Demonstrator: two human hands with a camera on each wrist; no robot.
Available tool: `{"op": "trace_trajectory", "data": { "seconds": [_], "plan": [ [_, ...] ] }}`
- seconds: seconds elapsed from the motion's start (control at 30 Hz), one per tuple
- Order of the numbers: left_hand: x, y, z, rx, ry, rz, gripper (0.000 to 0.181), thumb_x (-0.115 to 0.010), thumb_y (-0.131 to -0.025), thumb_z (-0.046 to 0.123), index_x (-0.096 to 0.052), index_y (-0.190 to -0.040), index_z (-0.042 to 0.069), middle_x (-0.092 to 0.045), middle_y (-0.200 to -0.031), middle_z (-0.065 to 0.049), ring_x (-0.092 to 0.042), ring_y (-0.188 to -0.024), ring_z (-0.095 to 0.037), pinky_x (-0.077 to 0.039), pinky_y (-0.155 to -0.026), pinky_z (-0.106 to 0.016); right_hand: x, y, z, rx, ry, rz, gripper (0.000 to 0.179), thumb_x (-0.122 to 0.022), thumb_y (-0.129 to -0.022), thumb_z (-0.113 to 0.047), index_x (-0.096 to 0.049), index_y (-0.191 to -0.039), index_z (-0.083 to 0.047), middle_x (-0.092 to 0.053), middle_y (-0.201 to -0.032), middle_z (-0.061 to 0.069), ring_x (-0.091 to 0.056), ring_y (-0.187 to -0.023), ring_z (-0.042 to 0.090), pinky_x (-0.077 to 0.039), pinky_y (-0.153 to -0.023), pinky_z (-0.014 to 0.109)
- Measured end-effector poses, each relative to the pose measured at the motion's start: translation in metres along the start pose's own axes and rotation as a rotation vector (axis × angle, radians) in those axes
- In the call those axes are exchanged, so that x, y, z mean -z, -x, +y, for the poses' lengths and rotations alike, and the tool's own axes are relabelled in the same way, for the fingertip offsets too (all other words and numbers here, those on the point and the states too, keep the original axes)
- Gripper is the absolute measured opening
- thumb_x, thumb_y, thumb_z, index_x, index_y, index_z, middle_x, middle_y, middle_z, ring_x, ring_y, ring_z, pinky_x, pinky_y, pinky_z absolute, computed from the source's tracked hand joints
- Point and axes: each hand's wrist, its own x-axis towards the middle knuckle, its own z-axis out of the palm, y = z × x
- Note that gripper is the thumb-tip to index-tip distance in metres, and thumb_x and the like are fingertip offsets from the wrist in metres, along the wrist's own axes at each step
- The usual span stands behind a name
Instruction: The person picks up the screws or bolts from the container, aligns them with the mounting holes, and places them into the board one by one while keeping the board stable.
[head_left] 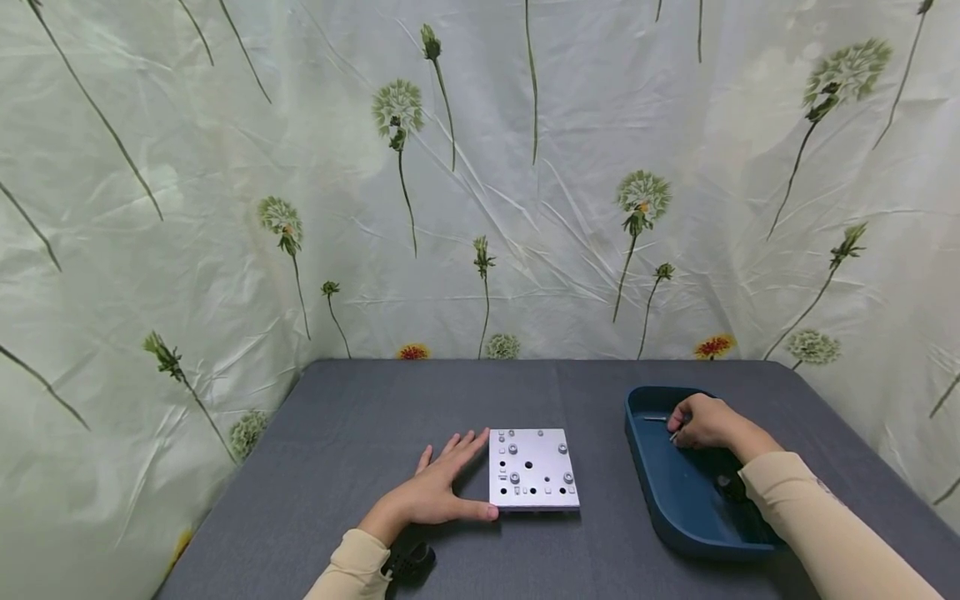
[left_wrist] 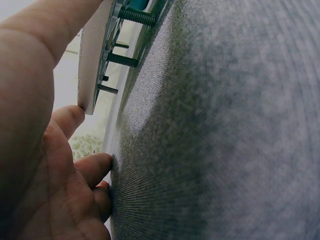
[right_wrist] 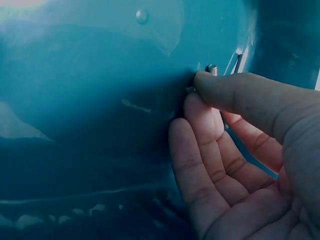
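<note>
A square silver metal plate (head_left: 538,467) with holes and several socket-head screws lies in the middle of the table. In the left wrist view, threaded screw shanks (left_wrist: 137,16) stick out of the plate's underside. My left hand (head_left: 438,492) is spread along the plate's left side, thumb at the near corner and index fingertip at the far one. Over at the right, my right hand (head_left: 705,422) reaches into a dark blue tray (head_left: 663,492). Its thumb and fingers pinch a small metal screw (right_wrist: 212,69), mostly hidden by the fingertips.
A thin silver metal piece (head_left: 654,418) lies in the tray near the right hand. Grey cloth covers the table (head_left: 405,400). Behind it hangs a pale curtain (head_left: 555,225) with dandelion prints. The tray's raised walls surround the right hand.
</note>
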Motion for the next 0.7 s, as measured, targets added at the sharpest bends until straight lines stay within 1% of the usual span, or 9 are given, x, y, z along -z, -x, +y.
{"op": "trace_trajectory", "data": {
  "seconds": [0.03, 0.17, 0.27, 0.4, 0.6, 0.7],
  "plan": [
    [0.001, 0.000, 0.002, 0.000, -0.001, -0.004, 0.112, -0.086, -0.087, 0.056, -0.021, -0.174, 0.029, -0.020, -0.180, -0.014, -0.008, -0.169, -0.042, 0.004, -0.125, -0.079, 0.000, 0.000, 0.000, 0.002, -0.005, 0.001, 0.008, -0.075, -0.087, 0.005, -0.072, -0.093, 0.002, -0.072, -0.089, 0.012, -0.067, -0.075, 0.016, -0.062, -0.070, 0.033],
    [0.000, 0.001, 0.002, -0.022, 0.007, 0.004, 0.113, -0.085, -0.086, 0.062, -0.022, -0.174, 0.029, -0.022, -0.180, -0.016, -0.009, -0.168, -0.046, 0.004, -0.124, -0.080, 0.000, 0.000, 0.002, -0.003, -0.025, -0.004, 0.007, -0.076, -0.087, 0.004, -0.073, -0.093, 0.004, -0.070, -0.088, 0.011, -0.066, -0.074, 0.014, -0.062, -0.069, 0.032],
    [0.000, 0.001, -0.002, -0.024, 0.009, 0.009, 0.114, -0.083, -0.083, 0.069, -0.022, -0.173, 0.034, -0.021, -0.180, -0.015, -0.008, -0.168, -0.045, 0.006, -0.125, -0.079, 0.000, 0.000, 0.001, -0.010, -0.039, -0.011, 0.007, -0.077, -0.088, 0.004, -0.073, -0.094, 0.005, -0.069, -0.086, 0.010, -0.065, -0.073, 0.014, -0.062, -0.069, 0.031],
    [-0.001, 0.001, -0.007, -0.022, 0.013, 0.017, 0.115, -0.082, -0.081, 0.073, -0.022, -0.173, 0.037, -0.021, -0.181, -0.012, -0.007, -0.169, -0.042, 0.009, -0.125, -0.077, 0.000, -0.001, 0.000, -0.020, -0.054, -0.016, 0.006, -0.077, -0.089, 0.003, -0.073, -0.094, 0.005, -0.069, -0.082, 0.008, -0.064, -0.071, 0.013, -0.061, -0.067, 0.030],
    [-0.003, -0.001, -0.009, -0.016, 0.016, 0.017, 0.115, -0.083, -0.081, 0.072, -0.023, -0.173, 0.037, -0.021, -0.181, -0.011, -0.006, -0.169, -0.041, 0.010, -0.126, -0.076, -0.001, -0.001, -0.001, -0.038, -0.065, -0.021, 0.005, -0.077, -0.091, 0.002, -0.074, -0.094, 0.004, -0.069, -0.082, 0.007, -0.063, -0.072, 0.013, -0.061, -0.068, 0.031],
    [-0.002, -0.001, -0.007, -0.029, 0.020, 0.018, 0.115, -0.083, -0.081, 0.071, -0.024, -0.173, 0.036, -0.022, -0.180, -0.014, -0.008, -0.168, -0.044, 0.008, -0.125, -0.078, 0.000, 0.000, 0.000, -0.043, -0.067, -0.026, 0.005, -0.077, -0.092, 0.002, -0.074, -0.095, 0.005, -0.070, -0.081, 0.006, -0.064, -0.072, 0.013, -0.061, -0.068, 0.031]
  ]
}}
